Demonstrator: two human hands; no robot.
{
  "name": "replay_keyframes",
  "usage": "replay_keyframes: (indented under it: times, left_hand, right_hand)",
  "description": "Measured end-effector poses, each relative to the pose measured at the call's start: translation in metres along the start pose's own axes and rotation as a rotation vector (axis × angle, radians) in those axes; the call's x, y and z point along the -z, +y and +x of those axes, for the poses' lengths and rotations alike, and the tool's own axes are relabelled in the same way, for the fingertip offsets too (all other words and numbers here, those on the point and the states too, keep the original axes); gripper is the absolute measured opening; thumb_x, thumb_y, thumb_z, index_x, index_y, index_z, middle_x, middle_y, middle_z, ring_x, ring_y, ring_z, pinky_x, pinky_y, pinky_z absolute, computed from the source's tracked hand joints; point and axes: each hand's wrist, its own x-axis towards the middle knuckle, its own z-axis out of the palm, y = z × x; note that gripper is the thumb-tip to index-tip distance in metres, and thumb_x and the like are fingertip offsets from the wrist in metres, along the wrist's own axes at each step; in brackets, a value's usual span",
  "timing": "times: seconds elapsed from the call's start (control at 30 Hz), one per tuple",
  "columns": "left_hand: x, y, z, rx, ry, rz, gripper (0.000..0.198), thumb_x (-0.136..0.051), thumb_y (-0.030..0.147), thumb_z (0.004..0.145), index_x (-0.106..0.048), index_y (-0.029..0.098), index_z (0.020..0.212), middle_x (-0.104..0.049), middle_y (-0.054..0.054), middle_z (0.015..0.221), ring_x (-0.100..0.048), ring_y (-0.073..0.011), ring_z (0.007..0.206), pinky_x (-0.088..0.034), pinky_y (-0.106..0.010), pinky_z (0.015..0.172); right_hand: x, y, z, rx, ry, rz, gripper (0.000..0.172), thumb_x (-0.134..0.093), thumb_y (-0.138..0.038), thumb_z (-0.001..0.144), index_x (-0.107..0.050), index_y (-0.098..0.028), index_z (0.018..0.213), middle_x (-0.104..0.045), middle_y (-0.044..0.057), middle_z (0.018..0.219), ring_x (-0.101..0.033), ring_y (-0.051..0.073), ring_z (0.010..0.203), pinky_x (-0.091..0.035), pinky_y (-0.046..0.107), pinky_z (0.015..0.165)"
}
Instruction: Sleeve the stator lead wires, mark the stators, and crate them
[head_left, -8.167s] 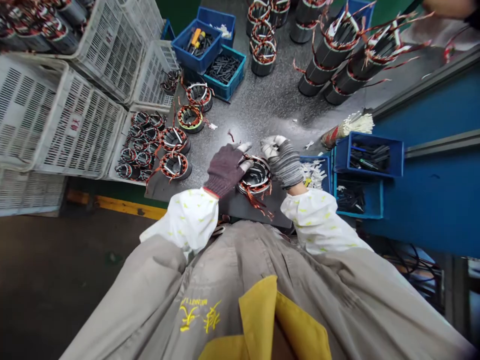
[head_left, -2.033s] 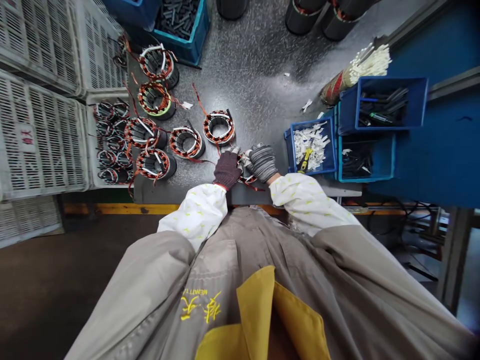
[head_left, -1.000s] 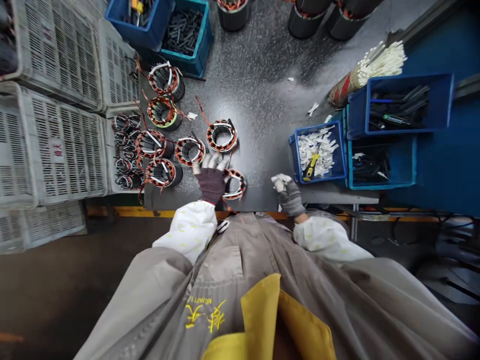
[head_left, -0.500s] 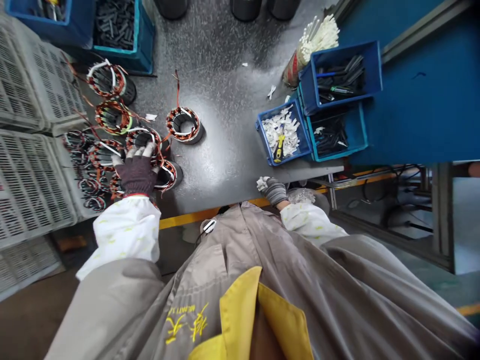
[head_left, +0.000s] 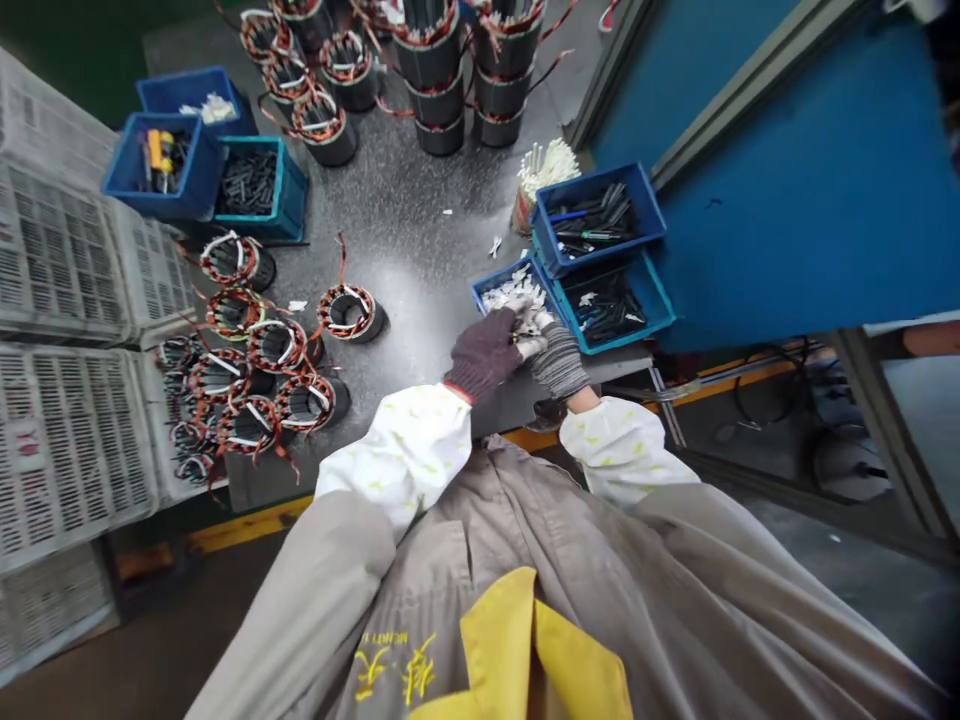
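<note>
My left hand point(head_left: 484, 355), in a dark purple glove, and my right hand point(head_left: 551, 350), in a grey striped glove with white fingertips, meet above the rim of a small blue tray point(head_left: 498, 277) heaped with white insulation strips point(head_left: 517, 292). My right fingers are among several strips at the tray's near corner, and my left fingertips touch them. Copper-wound motor stators stand on the speckled grey bench point(head_left: 420, 240) to my left. The closest one point(head_left: 349, 312) stands apart from both hands. Part of the tray is hidden behind my hands.
Further stators point(head_left: 439, 70) stand stacked at the far end of the bench. White slatted plastic crates point(head_left: 67, 430) line the left side. Blue and teal bins of tools and dark parts point(head_left: 604, 220) sit beyond the tray, next to a bundle of white cable ties point(head_left: 547, 170).
My left hand has left the stators and moved right to the tray. My right hand has also reached it, and the two hands now meet. The view has swung, showing more of the bench.
</note>
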Motion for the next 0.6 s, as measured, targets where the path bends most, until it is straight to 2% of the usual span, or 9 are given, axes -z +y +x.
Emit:
replay_keyframes:
  times: [0.07,0.17,0.27,0.4,0.43,0.5,0.6]
  left_hand:
    - [-0.012,0.009,0.025,-0.018,0.007,0.041,0.046,-0.079,0.036,0.1,-0.074,0.026,0.145,-0.081,-0.01,0.138,-0.075,-0.0312,0.127,-0.056,-0.039,0.109]
    - [-0.02,0.01,0.052,0.024,0.047,0.142,0.028,-0.073,0.034,0.104,-0.08,0.026,0.129,-0.083,-0.01,0.127,-0.075,-0.0305,0.122,-0.055,-0.038,0.106]
    - [-0.02,0.002,0.068,0.094,0.025,0.278,0.033,-0.066,0.03,0.107,-0.08,0.023,0.135,-0.081,-0.013,0.136,-0.073,-0.032,0.13,-0.052,-0.04,0.109]
    - [-0.014,-0.002,0.066,0.033,-0.092,0.423,0.061,-0.074,0.021,0.096,-0.069,0.03,0.156,-0.072,-0.013,0.155,-0.068,-0.0369,0.139,-0.05,-0.047,0.113]
    - [-0.013,0.001,0.063,0.005,-0.09,0.429,0.06,-0.075,0.024,0.096,-0.069,0.032,0.156,-0.072,-0.012,0.155,-0.066,-0.0374,0.14,-0.049,-0.048,0.113]
    - [-0.014,0.008,0.054,-0.032,-0.041,0.404,0.045,-0.072,0.033,0.1,-0.076,0.031,0.145,-0.075,-0.011,0.149,-0.064,-0.0366,0.141,-0.048,-0.048,0.114]
    - [-0.018,0.021,0.043,-0.056,0.054,0.326,0.029,-0.066,0.042,0.107,-0.082,0.027,0.126,-0.08,-0.01,0.133,-0.064,-0.0343,0.137,-0.046,-0.048,0.116]
  right_hand:
    - [0.015,-0.005,0.004,-0.018,0.021,-0.05,0.038,-0.078,-0.035,0.076,-0.075,-0.022,0.111,-0.082,0.016,0.122,-0.072,0.038,0.134,-0.051,0.065,0.131]
    - [0.044,-0.011,-0.001,-0.06,-0.096,0.008,0.039,-0.078,-0.028,0.072,-0.075,-0.024,0.111,-0.082,0.015,0.124,-0.073,0.036,0.134,-0.054,0.06,0.129]
    - [0.07,-0.016,-0.012,-0.118,-0.216,0.235,0.05,-0.075,-0.024,0.071,-0.074,-0.027,0.121,-0.08,0.011,0.137,-0.072,0.032,0.14,-0.054,0.056,0.13]
    - [0.086,-0.012,-0.019,-0.219,-0.221,0.439,0.068,-0.069,-0.017,0.063,-0.071,-0.029,0.13,-0.074,0.006,0.155,-0.067,0.029,0.15,-0.052,0.054,0.132]
    - [0.087,-0.009,-0.02,-0.244,-0.211,0.483,0.069,-0.068,-0.018,0.064,-0.07,-0.029,0.132,-0.073,0.005,0.156,-0.068,0.028,0.149,-0.053,0.054,0.131]
    - [0.086,-0.003,-0.018,-0.281,-0.187,0.559,0.063,-0.065,-0.027,0.073,-0.068,-0.028,0.136,-0.077,0.006,0.151,-0.072,0.027,0.141,-0.057,0.052,0.126]
    - [0.081,0.004,-0.013,-0.176,-0.096,0.409,0.051,-0.044,-0.042,0.095,-0.07,-0.028,0.136,-0.084,0.008,0.134,-0.077,0.022,0.129,-0.063,0.047,0.113]
